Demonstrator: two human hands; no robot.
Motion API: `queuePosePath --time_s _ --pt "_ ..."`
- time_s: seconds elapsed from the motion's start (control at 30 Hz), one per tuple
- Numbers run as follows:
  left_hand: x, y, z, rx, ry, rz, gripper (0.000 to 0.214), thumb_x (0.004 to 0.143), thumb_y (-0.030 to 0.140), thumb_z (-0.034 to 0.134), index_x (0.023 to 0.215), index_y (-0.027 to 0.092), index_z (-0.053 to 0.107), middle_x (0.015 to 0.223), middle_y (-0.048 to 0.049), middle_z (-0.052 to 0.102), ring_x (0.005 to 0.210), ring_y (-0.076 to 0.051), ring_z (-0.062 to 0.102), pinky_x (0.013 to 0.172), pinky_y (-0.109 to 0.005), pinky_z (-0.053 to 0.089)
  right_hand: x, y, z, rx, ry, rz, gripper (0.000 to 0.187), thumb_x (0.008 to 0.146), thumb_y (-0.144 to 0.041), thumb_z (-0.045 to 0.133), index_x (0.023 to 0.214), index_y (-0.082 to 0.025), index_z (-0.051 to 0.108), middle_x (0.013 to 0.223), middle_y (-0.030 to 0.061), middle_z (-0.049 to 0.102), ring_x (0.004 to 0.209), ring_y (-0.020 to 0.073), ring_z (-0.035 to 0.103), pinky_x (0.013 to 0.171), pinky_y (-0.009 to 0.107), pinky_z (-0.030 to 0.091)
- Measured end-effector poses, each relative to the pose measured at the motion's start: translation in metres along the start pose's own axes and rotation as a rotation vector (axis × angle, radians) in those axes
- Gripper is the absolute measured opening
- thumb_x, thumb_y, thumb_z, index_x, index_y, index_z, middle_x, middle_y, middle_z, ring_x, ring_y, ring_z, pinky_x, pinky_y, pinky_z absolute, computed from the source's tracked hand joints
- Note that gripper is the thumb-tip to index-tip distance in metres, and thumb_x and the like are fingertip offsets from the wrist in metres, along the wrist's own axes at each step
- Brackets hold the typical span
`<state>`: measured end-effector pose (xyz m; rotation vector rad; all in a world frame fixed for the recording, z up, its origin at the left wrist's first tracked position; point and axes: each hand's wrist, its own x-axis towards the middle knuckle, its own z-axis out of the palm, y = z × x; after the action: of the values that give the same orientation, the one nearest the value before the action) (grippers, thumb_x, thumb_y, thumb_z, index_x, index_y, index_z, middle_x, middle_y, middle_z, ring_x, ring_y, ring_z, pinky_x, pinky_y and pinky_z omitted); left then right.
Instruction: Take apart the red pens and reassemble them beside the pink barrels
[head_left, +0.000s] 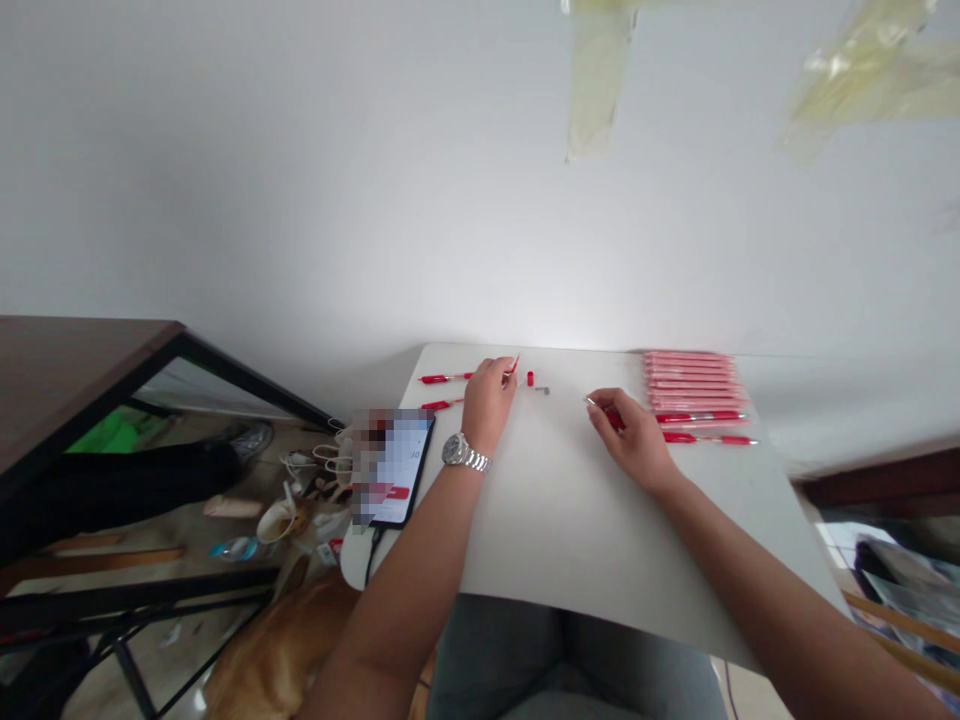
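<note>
My left hand, with a silver watch on the wrist, is closed on a thin red pen part near the far edge of the white board. My right hand is closed on a red pen whose metal tip points left. Between the hands lie a small red cap and a small grey piece. Two red pens lie to the left of my left hand.
A row of pink pens and two red ones lie at the board's far right. A phone rests on the left edge. Left of it are a dark glass-topped table, floor clutter and a tan dog.
</note>
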<state>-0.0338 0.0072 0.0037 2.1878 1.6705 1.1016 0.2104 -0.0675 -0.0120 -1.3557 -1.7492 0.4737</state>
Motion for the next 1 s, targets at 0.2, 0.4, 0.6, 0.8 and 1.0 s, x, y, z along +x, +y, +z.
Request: queuePosePath --time_s 0.2,0.4,0.6,0.8,1.0 --pt "0.000 0.001 0.004 0.022 -0.024 -0.002 0.018 0.094 0.010 0.063 0.107 0.019 0.072 0.100 -0.0073 0.072 0.090 -0.019 0.069 0.086 -0.032 0.056 0.001 0.000 0.000 -0.001 0.000 0.002 0.032 0.104 -0.051 0.052 0.112 -0.022 0.065 0.098 0.0081 0.075 0.084 0.0220 0.070 0.076 0.036 0.055" --pt "0.000 -0.004 0.007 -0.015 -0.026 -0.026 0.018 0.094 0.010 0.064 0.108 0.020 0.072 0.100 -0.0068 0.071 0.090 -0.018 0.069 0.086 -0.030 0.057 0.001 0.000 0.001 0.005 0.001 -0.003 0.030 0.103 -0.049 0.053 0.112 -0.022 0.064 0.099 0.0072 0.075 0.084 0.0211 0.070 0.076 0.035 0.055" --pt "0.000 -0.003 0.006 -0.057 0.044 0.009 0.014 0.096 0.017 0.064 0.107 0.019 0.072 0.098 -0.0075 0.071 0.085 -0.019 0.067 0.084 -0.034 0.057 0.001 0.000 0.001 0.020 -0.017 0.003 0.029 0.103 -0.047 0.054 0.114 -0.022 0.065 0.099 0.0080 0.075 0.082 0.0211 0.070 0.075 0.035 0.056" --pt "-0.003 0.019 -0.008 -0.214 0.125 0.062 0.016 0.102 0.025 0.056 0.108 0.020 0.071 0.099 -0.0064 0.071 0.087 -0.017 0.066 0.086 -0.033 0.056 0.002 0.002 0.001 0.012 -0.015 -0.026 0.031 0.103 -0.045 0.052 0.119 -0.022 0.066 0.104 0.0097 0.075 0.089 0.0228 0.071 0.078 0.036 0.058" --pt "-0.018 0.044 -0.002 -0.528 -0.059 0.114 0.019 0.103 0.032 0.056 0.113 0.021 0.069 0.105 -0.0076 0.071 0.096 -0.016 0.069 0.090 -0.031 0.059 0.000 0.002 0.002 0.046 -0.002 -0.014 0.029 0.102 -0.044 0.059 0.122 -0.025 0.065 0.110 0.0071 0.077 0.094 0.0220 0.074 0.084 0.036 0.059"
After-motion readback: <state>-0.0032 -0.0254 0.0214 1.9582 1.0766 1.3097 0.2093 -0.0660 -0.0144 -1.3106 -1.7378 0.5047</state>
